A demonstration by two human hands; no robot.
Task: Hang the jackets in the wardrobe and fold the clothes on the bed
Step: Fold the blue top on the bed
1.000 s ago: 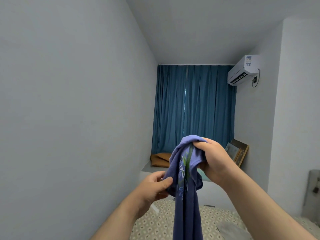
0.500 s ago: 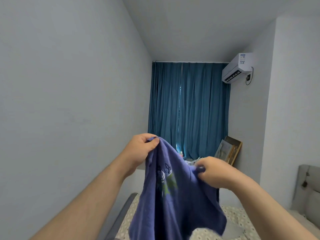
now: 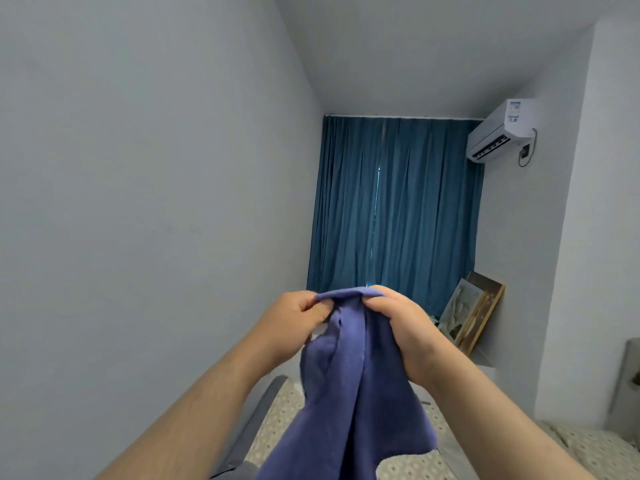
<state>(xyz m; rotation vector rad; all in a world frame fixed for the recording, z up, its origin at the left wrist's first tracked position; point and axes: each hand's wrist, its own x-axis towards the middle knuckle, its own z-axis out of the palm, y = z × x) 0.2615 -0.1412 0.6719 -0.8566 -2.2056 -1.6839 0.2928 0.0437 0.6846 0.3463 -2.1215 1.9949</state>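
In the head view, the 2 hands meet at chest height in front of the person, and between them hangs the purple garment (image 3: pixel 353 393). The left hand (image 3: pixel 294 317) pinches its top edge with thumb and curled fingers, and the right hand (image 3: pixel 398 327) is curled round the same edge just beside it, so the 2 grips are nearly touching. The cloth bunches into vertical folds, its long axis straight down from the hands, and its lower end runs out of the frame above the bed (image 3: pixel 588 452). To open it for folding, the hands probably have to part sideways along that top edge. The grey wall (image 3: pixel 138 202) stands near on the left, so the freer room looks to be on the right and downward, over the patterned bedspread. The blue curtain (image 3: pixel 394 209) and the leaning picture frames (image 3: pixel 474 313) lie well apart beyond the hands.
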